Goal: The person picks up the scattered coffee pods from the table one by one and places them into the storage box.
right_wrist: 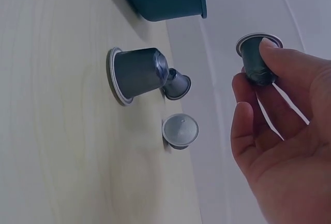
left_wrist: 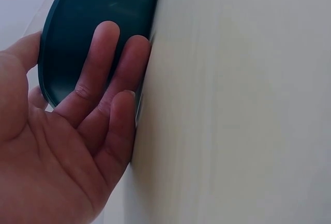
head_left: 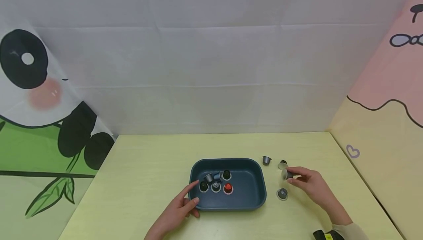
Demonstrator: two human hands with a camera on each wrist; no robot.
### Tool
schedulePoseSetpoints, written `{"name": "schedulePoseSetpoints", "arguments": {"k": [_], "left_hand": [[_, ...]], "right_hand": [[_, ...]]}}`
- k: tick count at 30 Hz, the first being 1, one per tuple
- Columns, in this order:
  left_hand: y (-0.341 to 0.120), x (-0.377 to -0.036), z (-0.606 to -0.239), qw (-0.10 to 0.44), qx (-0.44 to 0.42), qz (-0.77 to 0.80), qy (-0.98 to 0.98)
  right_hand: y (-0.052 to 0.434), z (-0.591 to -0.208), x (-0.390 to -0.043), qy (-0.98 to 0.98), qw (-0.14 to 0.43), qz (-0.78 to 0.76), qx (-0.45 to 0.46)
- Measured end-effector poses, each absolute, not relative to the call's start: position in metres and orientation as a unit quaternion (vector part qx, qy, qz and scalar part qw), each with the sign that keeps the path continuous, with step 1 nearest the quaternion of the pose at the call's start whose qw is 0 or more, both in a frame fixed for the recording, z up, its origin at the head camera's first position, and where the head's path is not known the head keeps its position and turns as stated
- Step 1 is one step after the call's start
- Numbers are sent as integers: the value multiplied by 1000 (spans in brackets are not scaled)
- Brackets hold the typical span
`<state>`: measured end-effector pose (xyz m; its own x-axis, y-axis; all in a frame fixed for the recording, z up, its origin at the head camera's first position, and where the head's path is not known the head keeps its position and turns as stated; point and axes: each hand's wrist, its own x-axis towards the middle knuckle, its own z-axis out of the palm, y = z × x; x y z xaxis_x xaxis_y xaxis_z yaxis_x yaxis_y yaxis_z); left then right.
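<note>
My right hand [head_left: 310,186] pinches a dark coffee capsule [right_wrist: 256,61] between thumb and fingers, raised above the table to the right of the tray. Its pale round lid faces the tray in the head view. My left hand [head_left: 178,208] holds the front left corner of a dark blue tray [head_left: 248,185], with thumb and index finger at the rim. The other fingers lie against its outer wall in the left wrist view. Several capsules sit in the tray's left half, among them a red one [head_left: 228,188], a black one [head_left: 226,175] and a blue one [head_left: 217,176].
Right of the tray, a dark grey capsule [head_left: 282,194] stands rim down. Farther back lie a grey capsule [head_left: 266,160] and another with its lid showing [right_wrist: 181,130]. A white cloth wall [head_left: 218,107] closes the back, and a patterned panel [head_left: 373,144] the right side.
</note>
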<state>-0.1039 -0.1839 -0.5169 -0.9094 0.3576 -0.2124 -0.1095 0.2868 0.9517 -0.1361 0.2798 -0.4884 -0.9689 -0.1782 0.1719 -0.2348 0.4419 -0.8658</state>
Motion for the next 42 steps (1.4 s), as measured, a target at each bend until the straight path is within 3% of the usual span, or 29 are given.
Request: {"name": "schedulePoseSetpoints", "arguments": {"k": [20, 42], "left_hand": [[-185, -106, -521, 200, 82, 589, 779], [-184, -105, -519, 192, 91, 594, 776]], "right_hand": [[254, -483, -138, -842, 37, 500, 201], [218, -453, -168, -843, 30, 479, 243]]}}
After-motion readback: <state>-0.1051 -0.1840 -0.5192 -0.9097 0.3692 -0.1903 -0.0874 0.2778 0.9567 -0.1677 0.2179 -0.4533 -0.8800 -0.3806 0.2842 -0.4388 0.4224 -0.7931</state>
